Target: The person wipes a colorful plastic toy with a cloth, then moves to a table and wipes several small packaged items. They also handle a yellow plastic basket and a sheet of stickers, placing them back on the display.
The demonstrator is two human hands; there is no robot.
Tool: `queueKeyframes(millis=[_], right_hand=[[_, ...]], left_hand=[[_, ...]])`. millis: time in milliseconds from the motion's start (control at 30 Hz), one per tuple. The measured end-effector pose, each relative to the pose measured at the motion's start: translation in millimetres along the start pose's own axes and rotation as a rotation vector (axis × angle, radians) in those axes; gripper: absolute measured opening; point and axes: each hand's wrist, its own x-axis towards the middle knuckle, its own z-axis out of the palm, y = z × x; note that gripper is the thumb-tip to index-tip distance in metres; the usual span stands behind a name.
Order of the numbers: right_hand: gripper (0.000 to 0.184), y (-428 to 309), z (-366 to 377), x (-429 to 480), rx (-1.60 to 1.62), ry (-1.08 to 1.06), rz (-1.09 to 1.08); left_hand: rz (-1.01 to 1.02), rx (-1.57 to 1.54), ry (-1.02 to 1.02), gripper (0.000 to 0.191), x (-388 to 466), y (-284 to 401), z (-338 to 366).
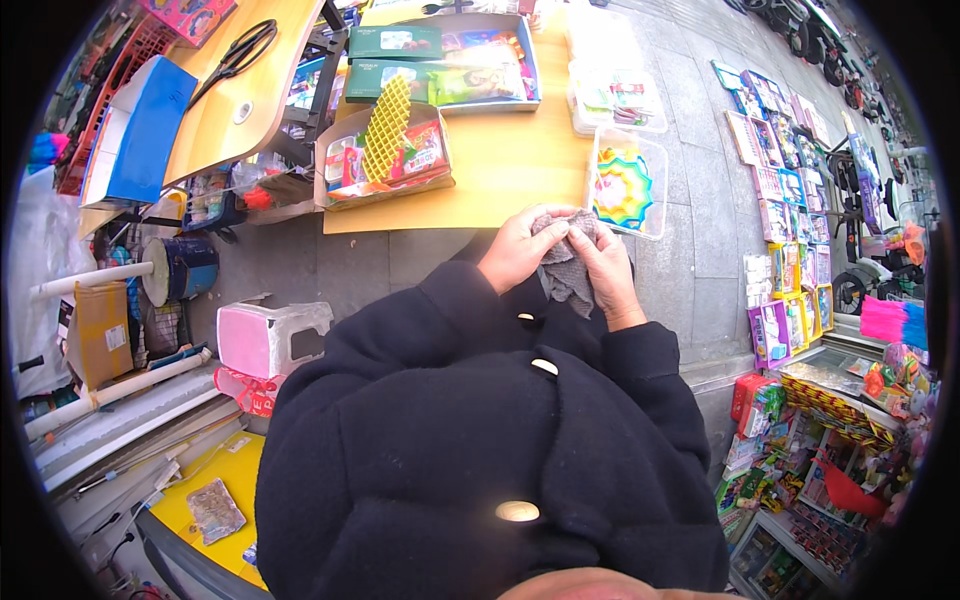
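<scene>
Bunched between my two hands is a grey cloth (pixel 566 262), its lower end hanging down in front of my dark coat. My left hand (pixel 521 244) pinches it with the thumb on top. From the other side, my right hand (pixel 609 270) grips it, the two thumbs nearly meeting. Both hands are just off the front edge of a light wooden table (pixel 510 172). A clear plastic tub (pixel 628 182) with a rainbow-coloured scalloped item (pixel 622 187) is right beyond my right hand.
An open carton (pixel 384 154) holding a yellow lattice piece (pixel 388 127) and packets stands on the table's left. Behind it lies a larger box (pixel 487 64) of packages. Another tub (pixel 619 97) is at the right edge. Scissors (pixel 236 56) rest on a second table. Boxed goods (pixel 787 225) line the pavement.
</scene>
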Motion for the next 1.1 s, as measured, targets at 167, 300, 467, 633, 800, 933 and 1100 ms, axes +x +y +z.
queueKeyframes(millis=[167, 300, 467, 633, 800, 933, 1100], right_hand=[[0.034, -12, -8, -7, 0.235, -0.127, 0.032], [0.029, -15, -4, -9, 0.139, -0.127, 0.126], [0.027, -12, 2, -11, 0.037, -0.234, 0.152], [0.023, -8, -9, -9, -0.168, -0.182, 0.061], [0.028, -10, -38, -3, -0.044, -0.1, -0.005], [0.034, -9, -60, -1, -0.118, 0.089, -0.031], [0.046, 5, -80, -7, 0.006, 0.324, 0.328]], left_hand=[[0.08, 0.196, 0.046, 0.03, 6, 5, -36], [0.187, 0.717, 0.21, 0.03, 38, 29, -64], [0.402, 1.133, 0.205, 0.032, 66, 56, -94], [0.477, 1.475, 0.657, 0.051, 59, 80, -149], [0.263, 1.608, 0.871, 0.072, 19, 72, -189], [0.334, 1.508, 0.719, 0.06, 26, 66, -175], [0.245, 1.65, 0.276, 0.041, 60, 59, -125]])
